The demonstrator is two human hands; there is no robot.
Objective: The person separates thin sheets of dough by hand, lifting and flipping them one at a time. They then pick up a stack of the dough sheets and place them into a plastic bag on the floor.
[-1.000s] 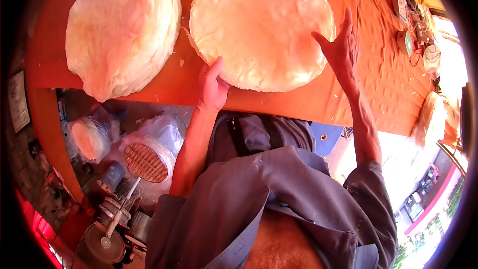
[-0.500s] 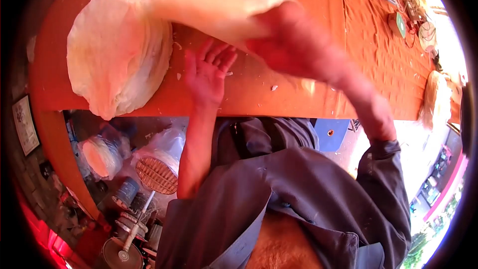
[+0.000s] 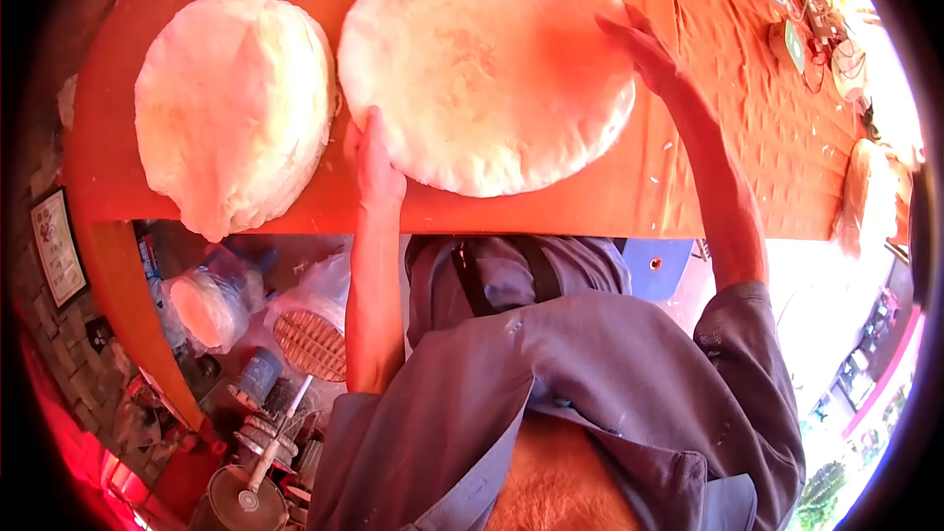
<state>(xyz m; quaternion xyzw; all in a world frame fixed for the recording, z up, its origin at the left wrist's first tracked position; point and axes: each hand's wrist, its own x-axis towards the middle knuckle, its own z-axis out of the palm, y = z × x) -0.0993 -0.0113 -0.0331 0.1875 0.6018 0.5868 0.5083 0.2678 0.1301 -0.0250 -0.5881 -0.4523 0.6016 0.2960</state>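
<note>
At left are a framed sheet (image 3: 58,248), a bluish container (image 3: 260,376) and perhaps a basket (image 3: 313,344).

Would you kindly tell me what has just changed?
The round sheet, raised and tilted before, has come down flat. The left hand, palm up before, now touches its near left edge; the right hand has swung outward to its right edge. The stack stayed put.

left fingers (image 3: 373,126) at pale disc (image 3: 482,103), near-left edge | right fingers (image 3: 631,34), right edge | pale stack (image 3: 236,108) alongside | orange cloth (image 3: 796,147)

Orange-clothed tbl (image 3: 772,177), brt light (image 3: 801,285) R.
</note>
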